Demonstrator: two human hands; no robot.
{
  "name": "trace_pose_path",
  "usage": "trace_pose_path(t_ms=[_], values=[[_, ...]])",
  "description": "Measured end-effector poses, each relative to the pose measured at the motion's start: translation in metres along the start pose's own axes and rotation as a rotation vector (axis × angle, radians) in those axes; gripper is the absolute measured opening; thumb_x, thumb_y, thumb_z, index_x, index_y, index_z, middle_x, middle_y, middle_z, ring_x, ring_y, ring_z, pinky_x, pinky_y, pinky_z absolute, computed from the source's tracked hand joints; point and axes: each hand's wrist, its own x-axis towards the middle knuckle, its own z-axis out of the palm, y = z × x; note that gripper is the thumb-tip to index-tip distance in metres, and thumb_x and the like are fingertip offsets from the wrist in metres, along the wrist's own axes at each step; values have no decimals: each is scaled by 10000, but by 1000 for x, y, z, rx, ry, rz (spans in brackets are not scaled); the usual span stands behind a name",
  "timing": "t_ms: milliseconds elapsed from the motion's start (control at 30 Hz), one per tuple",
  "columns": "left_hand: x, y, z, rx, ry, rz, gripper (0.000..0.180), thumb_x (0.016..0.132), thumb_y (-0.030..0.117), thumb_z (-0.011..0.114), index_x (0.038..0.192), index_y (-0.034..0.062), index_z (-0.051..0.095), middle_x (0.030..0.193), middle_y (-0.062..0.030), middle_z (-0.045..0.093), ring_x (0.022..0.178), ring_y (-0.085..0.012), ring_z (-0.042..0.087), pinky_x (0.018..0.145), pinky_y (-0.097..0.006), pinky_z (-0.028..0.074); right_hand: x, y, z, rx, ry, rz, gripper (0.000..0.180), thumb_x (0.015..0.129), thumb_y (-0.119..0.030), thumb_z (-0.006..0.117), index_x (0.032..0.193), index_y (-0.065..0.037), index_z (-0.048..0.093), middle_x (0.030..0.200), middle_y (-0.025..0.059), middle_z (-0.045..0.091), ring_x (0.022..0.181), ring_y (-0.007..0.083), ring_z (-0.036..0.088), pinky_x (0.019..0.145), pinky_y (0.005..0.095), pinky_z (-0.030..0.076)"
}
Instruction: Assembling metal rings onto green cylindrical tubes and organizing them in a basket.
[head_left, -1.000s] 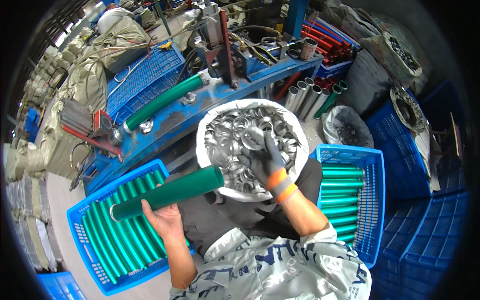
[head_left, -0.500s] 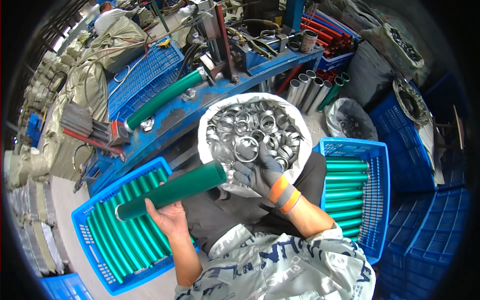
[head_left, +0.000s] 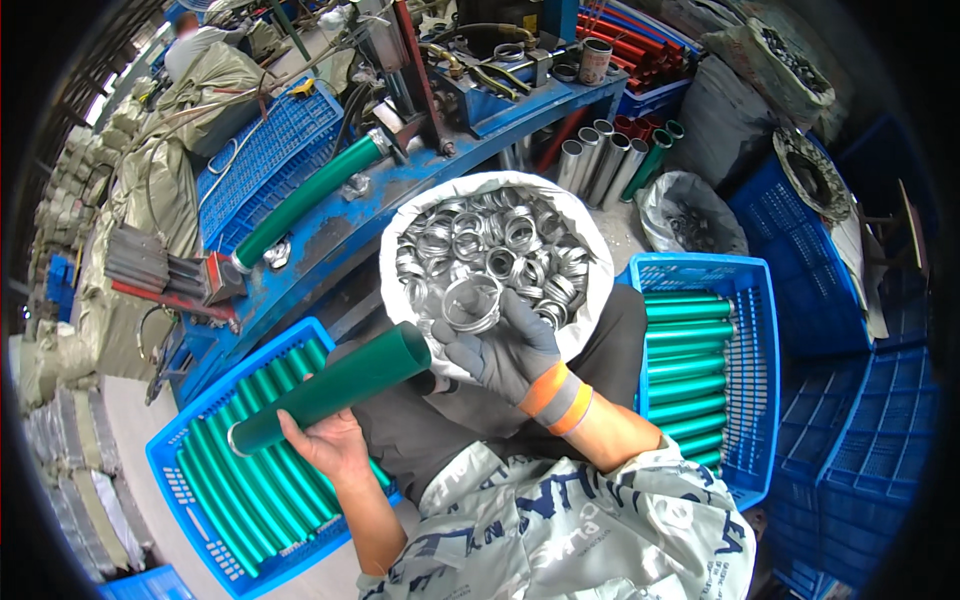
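My bare left hand [head_left: 328,440] is closed around a green tube [head_left: 330,390], held tilted with its open end up toward the right. A metal ring sits at the tube's lower left end. In a grey glove with an orange cuff, my right hand [head_left: 505,350] grips a shiny metal ring [head_left: 471,303] between thumb and fingers, close to the tube's open end but apart from it. Beneath the ring stands a white sack [head_left: 597,235] filled with many similar metal rings [head_left: 520,233].
Blue crates of green tubes flank me, a left crate [head_left: 160,470] and a right crate [head_left: 757,400]. Ahead, a blue workbench [head_left: 335,225] carries another green tube [head_left: 310,200] in a fixture. Silver tubes [head_left: 605,165] stand beyond the sack. Blue baskets [head_left: 850,440] are stacked at right.
My right hand has lifted the metal ring out from the pile and moved it left, nearer the tube's open end. The left hand with the tube has shifted slightly left.
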Motion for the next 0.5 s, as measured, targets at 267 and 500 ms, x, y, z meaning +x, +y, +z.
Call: trace_pose_path(t_ms=[267,500], values=[[-3,-1,-3,10,5,-3,616,1101,490,792,1491,37,641,1480,-183,742,1384,-336,727,1187,-539,629,-1,3,20,107,-137,94,795,1181,-578,587,1674,37,483,1493,328,692,1365,493,739,1083,578,707],[-6,-3,3,15,-15,-17,607,1103,497,786,1473,31,669,1473,-176,753,1372,-326,737,1172,-522,638,-4,4,30,79,-122,139,925,1161,-668,564,1731,47,423,1509,313,683,1299,449,781,1056,540,709]])
